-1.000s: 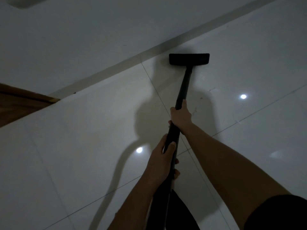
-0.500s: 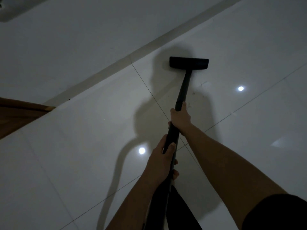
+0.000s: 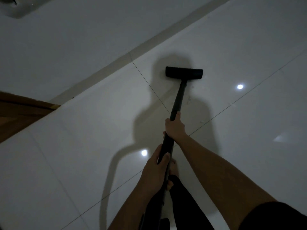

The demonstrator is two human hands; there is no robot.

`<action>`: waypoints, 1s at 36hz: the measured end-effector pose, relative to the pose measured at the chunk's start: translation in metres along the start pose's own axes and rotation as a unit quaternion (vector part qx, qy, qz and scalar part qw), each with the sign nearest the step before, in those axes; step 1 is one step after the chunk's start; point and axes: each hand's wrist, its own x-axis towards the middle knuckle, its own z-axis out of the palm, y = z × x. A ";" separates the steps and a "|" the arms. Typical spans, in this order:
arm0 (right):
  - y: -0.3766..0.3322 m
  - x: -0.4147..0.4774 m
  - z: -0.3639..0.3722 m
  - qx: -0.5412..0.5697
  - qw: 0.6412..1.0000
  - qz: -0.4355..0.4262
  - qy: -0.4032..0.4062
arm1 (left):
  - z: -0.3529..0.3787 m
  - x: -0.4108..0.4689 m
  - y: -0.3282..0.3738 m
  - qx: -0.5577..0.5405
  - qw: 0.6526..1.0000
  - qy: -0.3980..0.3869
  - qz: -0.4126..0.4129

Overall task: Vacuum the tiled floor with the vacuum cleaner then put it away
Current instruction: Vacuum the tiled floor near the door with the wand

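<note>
Far left: brown wooden door edge [image 3: 18, 117] meeting the pale wall [image 3: 66, 39], with a grey skirting strip [image 3: 106, 70] running diagonally up to the right. Glossy white tiled floor [image 3: 66, 163] spread across the dim scene, crossed by thin grout lines and dotted with round light reflections. Near centre: left hand [image 3: 156, 171] wrapped tight around the lower, thicker part of the black vacuum wand [image 3: 178, 100], thumb laid along the tube, fingers curled under. Just beyond it, farther up the same wand: right hand [image 3: 174, 126] clenched fully around the tube from the right, forearm stretched back to a dark sleeve [image 3: 274, 216] at the near right corner. Wand slanting away and slightly right to the wide black floor head [image 3: 184, 73], flat on the tile close to the skirting, inside a dark cast shadow. Below the hands: dark trouser leg and a bare foot on the tile, partly hidden by the wand.
</note>
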 end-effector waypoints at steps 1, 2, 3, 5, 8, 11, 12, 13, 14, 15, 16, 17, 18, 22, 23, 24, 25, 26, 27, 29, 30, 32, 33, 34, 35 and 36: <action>0.004 -0.004 0.005 0.005 1.000 0.005 -0.002 | -0.002 -0.005 -0.004 0.001 1.000 0.004 0.000; 0.008 -0.008 0.009 0.007 1.000 0.007 -0.003 | -0.005 -0.010 -0.008 0.003 1.000 0.008 0.001; 0.011 -0.012 0.015 0.007 1.000 0.007 -0.004 | -0.008 -0.015 -0.013 0.006 1.000 0.009 0.004; 0.018 -0.022 0.025 0.006 1.000 0.002 -0.004 | -0.015 -0.026 -0.022 0.008 1.000 0.012 0.005; 0.028 -0.036 0.040 0.012 1.000 0.004 -0.011 | -0.027 -0.040 -0.035 -0.001 1.000 0.020 -0.005; 0.039 -0.049 0.055 0.024 1.000 0.012 -0.009 | -0.040 -0.053 -0.050 0.012 1.000 0.024 -0.009; 0.042 -0.053 0.060 0.025 1.000 0.012 -0.009 | -0.044 -0.057 -0.055 0.016 1.000 0.023 -0.010; 0.046 -0.058 0.065 0.026 1.000 0.011 -0.008 | -0.047 -0.061 -0.060 0.019 0.999 0.022 -0.013; 0.050 -0.062 0.069 0.029 0.999 0.011 -0.007 | -0.051 -0.064 -0.065 0.017 1.000 0.019 -0.018; 0.055 -0.067 0.074 0.033 0.999 0.012 -0.005 | -0.055 -0.070 -0.071 0.020 0.999 0.017 -0.023; 0.058 -0.071 0.077 0.037 0.999 0.014 -0.003 | -0.058 -0.073 -0.075 0.023 0.999 0.015 -0.027; 0.062 -0.074 0.080 0.038 0.999 0.015 -0.001 | -0.061 -0.076 -0.079 0.030 0.999 0.012 -0.030; 0.067 -0.079 0.083 0.036 0.999 0.013 0.002 | -0.064 -0.081 -0.083 0.041 0.999 0.009 -0.030; 0.088 -0.097 0.096 0.029 0.999 0.013 0.004 | -0.075 -0.100 -0.100 0.105 0.994 0.003 -0.020; 0.094 -0.101 0.099 0.028 0.999 0.017 0.005 | -0.078 -0.104 -0.106 0.120 0.993 0.003 -0.020; 0.099 -0.106 0.101 0.025 0.999 0.020 0.007 | -0.080 -0.108 -0.110 0.131 0.991 0.002 -0.020; 0.105 -0.110 0.104 0.026 0.999 0.021 0.009 | -0.081 -0.112 -0.114 0.140 0.990 0.000 -0.021; 0.110 -0.114 0.106 0.028 0.999 0.021 0.009 | -0.082 -0.117 -0.117 0.146 0.989 -0.003 -0.022; 0.115 -0.117 0.107 0.031 0.999 0.021 0.007 | -0.083 -0.120 -0.121 0.150 0.988 -0.005 -0.025; 0.123 -0.124 0.107 0.039 0.999 0.027 0.004 | -0.083 -0.127 -0.127 0.147 0.989 -0.010 -0.032; 0.127 -0.128 0.106 0.041 0.999 0.031 0.002 | -0.082 -0.129 -0.130 0.143 0.989 -0.014 -0.036; 0.133 -0.131 0.103 0.041 0.998 0.038 -0.002 | -0.079 -0.131 -0.134 0.130 0.990 -0.018 -0.046; 0.136 -0.132 0.101 0.041 0.998 0.039 -0.002 | -0.077 -0.132 -0.136 0.122 0.991 -0.019 -0.051; 0.138 -0.132 0.099 0.039 0.998 0.038 -0.003 | -0.075 -0.132 -0.137 0.113 0.992 -0.019 -0.055; 0.140 -0.130 0.097 0.038 0.999 0.038 -0.004 | -0.072 -0.131 -0.138 0.106 0.992 -0.016 -0.060; 0.142 -0.128 0.094 0.038 0.998 0.040 -0.004 | -0.069 -0.129 -0.138 0.101 0.993 -0.013 -0.064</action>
